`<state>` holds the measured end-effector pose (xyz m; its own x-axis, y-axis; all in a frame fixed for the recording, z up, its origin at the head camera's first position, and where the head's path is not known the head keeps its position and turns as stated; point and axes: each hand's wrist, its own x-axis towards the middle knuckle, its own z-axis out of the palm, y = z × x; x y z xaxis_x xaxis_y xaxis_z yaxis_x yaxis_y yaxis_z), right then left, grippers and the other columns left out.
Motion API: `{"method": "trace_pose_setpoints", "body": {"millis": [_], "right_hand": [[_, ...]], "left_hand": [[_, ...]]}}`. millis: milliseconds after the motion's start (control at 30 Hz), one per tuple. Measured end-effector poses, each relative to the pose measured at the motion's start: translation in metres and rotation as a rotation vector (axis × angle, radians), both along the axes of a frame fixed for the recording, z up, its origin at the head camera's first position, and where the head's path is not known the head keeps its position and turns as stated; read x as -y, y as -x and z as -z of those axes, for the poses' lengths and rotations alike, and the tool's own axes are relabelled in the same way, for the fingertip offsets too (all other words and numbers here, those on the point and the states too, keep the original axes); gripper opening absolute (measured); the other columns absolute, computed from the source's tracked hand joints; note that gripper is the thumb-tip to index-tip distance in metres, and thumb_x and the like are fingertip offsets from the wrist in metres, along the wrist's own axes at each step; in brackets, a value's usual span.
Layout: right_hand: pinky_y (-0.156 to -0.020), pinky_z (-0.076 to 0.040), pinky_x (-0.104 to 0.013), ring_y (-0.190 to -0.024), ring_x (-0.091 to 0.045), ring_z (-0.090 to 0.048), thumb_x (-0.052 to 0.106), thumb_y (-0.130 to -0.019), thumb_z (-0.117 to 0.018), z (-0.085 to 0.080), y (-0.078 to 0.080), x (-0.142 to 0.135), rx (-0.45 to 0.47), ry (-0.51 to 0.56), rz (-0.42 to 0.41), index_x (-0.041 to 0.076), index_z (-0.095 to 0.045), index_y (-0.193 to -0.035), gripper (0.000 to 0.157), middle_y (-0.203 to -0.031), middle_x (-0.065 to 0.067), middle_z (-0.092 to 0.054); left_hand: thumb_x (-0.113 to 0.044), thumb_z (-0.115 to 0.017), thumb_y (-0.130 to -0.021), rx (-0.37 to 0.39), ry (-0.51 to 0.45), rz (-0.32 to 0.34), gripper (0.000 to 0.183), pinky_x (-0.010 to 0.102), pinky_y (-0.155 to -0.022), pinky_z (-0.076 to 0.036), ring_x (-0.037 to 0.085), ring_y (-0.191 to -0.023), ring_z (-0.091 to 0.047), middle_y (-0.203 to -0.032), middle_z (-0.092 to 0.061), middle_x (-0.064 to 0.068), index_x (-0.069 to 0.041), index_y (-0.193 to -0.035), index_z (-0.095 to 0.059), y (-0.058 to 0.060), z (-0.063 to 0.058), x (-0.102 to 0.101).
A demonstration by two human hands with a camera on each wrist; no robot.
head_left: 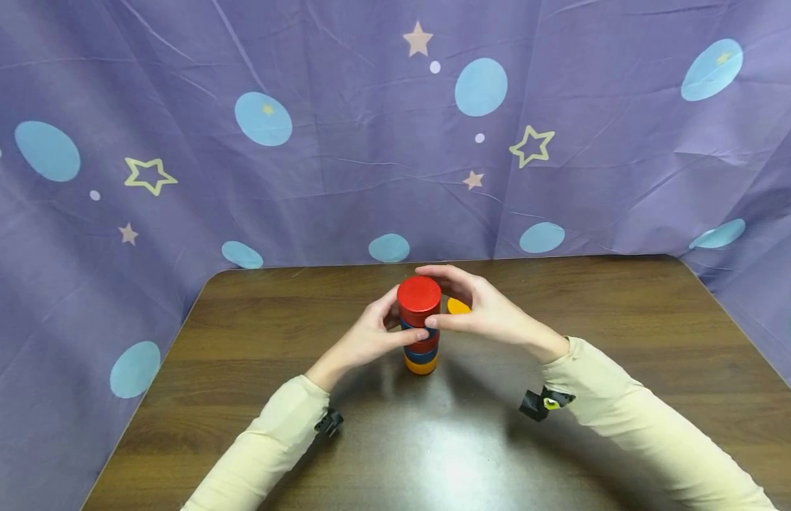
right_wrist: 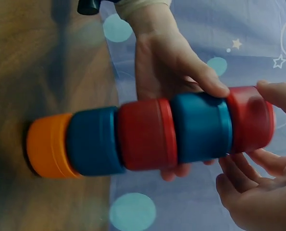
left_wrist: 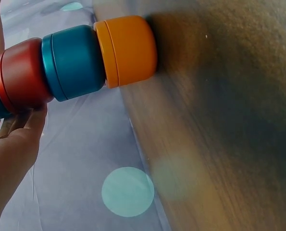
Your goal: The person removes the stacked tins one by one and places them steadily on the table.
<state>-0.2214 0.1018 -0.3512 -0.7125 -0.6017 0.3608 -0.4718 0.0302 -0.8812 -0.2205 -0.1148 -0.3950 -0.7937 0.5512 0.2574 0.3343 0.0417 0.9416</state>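
Five round lidded tins stand in one upright stack on the table. The bottom one is an orange tin [left_wrist: 130,50], then a lower blue tin [left_wrist: 75,61], a lower red tin [right_wrist: 142,134], an upper blue tin [right_wrist: 200,126] and a top red tin [head_left: 419,294]. My left hand [head_left: 366,337] curls round the upper part of the stack, its thumb on the upper blue tin and its fingers behind. With thumb and fingers, my right hand [head_left: 491,309] holds the top red tin from the other side. In the right wrist view the stack leans slightly across the picture.
An orange round piece [head_left: 458,306] lies on the brown wooden table [head_left: 600,298] behind my right hand, partly hidden by it. A purple curtain [head_left: 370,142] with stars and dots hangs past the table's far edge. Each wrist carries a small black camera [head_left: 533,405].
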Motion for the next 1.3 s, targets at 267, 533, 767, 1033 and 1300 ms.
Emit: {"method": "trace_pose_setpoints", "body": {"millis": [267,533,767,1033,1300], "right_hand": [[-0.103,-0.04,-0.038,-0.116,-0.023,-0.055,-0.004,-0.081,-0.073,0.01,-0.002,0.008,0.068,0.04,0.051,-0.003,-0.048,-0.136,0.06,-0.128,-0.013,-0.057],[-0.101,-0.041,-0.037,-0.113,-0.023,-0.057,-0.006,-0.08,-0.073,0.011,-0.004,0.008,0.073,0.059,0.071,-0.003,-0.05,-0.132,0.056,-0.125,-0.013,-0.059],[-0.1,-0.043,-0.035,-0.11,-0.024,-0.059,-0.007,-0.08,-0.072,0.01,-0.006,0.001,0.049,0.077,0.075,-0.004,-0.051,-0.131,0.055,-0.122,-0.014,-0.06],[-0.098,-0.044,-0.038,-0.109,-0.025,-0.06,-0.003,-0.083,-0.072,0.009,-0.01,-0.011,0.079,0.088,0.078,-0.003,-0.05,-0.132,0.054,-0.123,-0.014,-0.06],[-0.093,-0.048,-0.033,-0.106,-0.024,-0.061,-0.002,-0.083,-0.073,0.012,-0.014,-0.024,0.101,0.082,0.109,-0.001,-0.05,-0.133,0.055,-0.121,-0.013,-0.061]], "left_hand": [[0.013,-0.068,-0.083,-0.001,-0.005,-0.005,0.06,0.04,-0.094,-0.048,0.026,-0.103,-0.061,-0.12,-0.059,0.017,0.001,-0.137,-0.044,0.0,0.002,0.001],[0.007,-0.072,-0.083,-0.011,-0.007,-0.001,0.058,0.042,-0.095,-0.047,0.025,-0.104,-0.062,-0.121,-0.059,0.013,-0.002,-0.134,-0.047,0.0,0.001,0.0],[0.006,-0.071,-0.084,0.004,-0.014,0.015,0.05,0.044,-0.095,-0.047,0.024,-0.103,-0.062,-0.116,-0.06,0.014,-0.001,-0.128,-0.049,0.0,0.002,0.0],[0.004,-0.07,-0.086,0.018,0.024,-0.004,0.05,0.042,-0.093,-0.048,0.024,-0.1,-0.061,-0.116,-0.061,0.015,-0.002,-0.13,-0.048,0.0,0.001,0.001],[0.005,-0.067,-0.088,0.037,0.059,-0.01,0.047,0.042,-0.094,-0.048,0.028,-0.101,-0.06,-0.118,-0.057,0.02,0.004,-0.13,-0.046,-0.013,-0.02,-0.002]]}}
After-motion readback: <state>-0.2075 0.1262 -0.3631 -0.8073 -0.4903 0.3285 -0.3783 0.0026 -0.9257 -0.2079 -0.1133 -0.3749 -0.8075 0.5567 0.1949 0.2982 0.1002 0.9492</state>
